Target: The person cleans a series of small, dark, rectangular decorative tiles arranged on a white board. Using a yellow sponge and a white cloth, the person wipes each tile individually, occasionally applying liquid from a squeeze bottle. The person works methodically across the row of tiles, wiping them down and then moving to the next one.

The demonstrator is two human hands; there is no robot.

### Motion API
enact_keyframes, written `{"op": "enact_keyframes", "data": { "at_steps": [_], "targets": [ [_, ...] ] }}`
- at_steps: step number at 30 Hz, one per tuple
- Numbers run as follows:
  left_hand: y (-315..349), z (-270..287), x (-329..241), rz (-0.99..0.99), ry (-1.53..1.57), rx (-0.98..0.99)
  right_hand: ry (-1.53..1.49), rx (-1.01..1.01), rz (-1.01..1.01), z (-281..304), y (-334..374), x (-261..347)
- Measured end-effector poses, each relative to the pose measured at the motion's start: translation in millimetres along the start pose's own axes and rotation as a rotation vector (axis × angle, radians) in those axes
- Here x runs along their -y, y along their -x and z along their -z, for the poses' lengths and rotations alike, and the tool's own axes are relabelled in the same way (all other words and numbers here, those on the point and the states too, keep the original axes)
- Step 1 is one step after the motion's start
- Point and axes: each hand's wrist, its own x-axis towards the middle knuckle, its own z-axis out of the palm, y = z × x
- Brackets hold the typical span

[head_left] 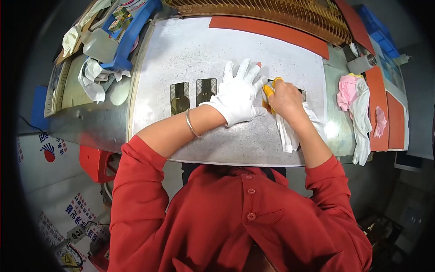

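Note:
My left hand (240, 93), in a white glove with one fingertip bare, lies palm down with its fingers spread. Beside it, to the left, are two flat dark rectangular plates (180, 97) with a mesh-like pattern and small light dots in the middle. My right hand (287, 99) is curled close to the gloved fingers, with yellow finger cots (268, 90) on the thumb and a finger. What its fingertips press or hold is hidden. Under the right wrist lies a white cloth (287, 134). A patterned corner of another plate (302, 95) shows just right of that hand.
A slotted wooden rack (272, 16) and an orange-red strip (267, 32) line the far edge. At the left stand a blue tray (136, 34), a translucent container (100, 45) and crumpled cloths (93, 79). Pink and white cloths (360, 113) and a bottle (362, 64) lie right.

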Motion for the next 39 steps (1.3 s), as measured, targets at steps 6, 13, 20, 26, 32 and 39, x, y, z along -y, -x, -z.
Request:
{"op": "enact_keyframes", "data": {
  "at_steps": [6,13,20,26,32,39],
  "targets": [
    [-5,5,3,-0.106,-0.044,0.045,0.004,0.001,-0.010,-1,19,3],
    [-9,19,2,-0.117,-0.038,0.164,-0.011,0.004,-0.008,-5,42,6],
    [-4,20,14,-0.133,-0.022,0.158,0.004,0.057,0.004,-5,66,9],
    [37,41,49,0.014,0.011,0.078,-0.007,0.267,0.082,20,81,16],
    [61,31,59,0.073,0.037,0.016,-0.043,0.123,0.106,33,3,59],
    [54,24,50,0.178,0.020,-0.015,-0.022,0.152,0.081,-1,-47,69]
  ]
}}
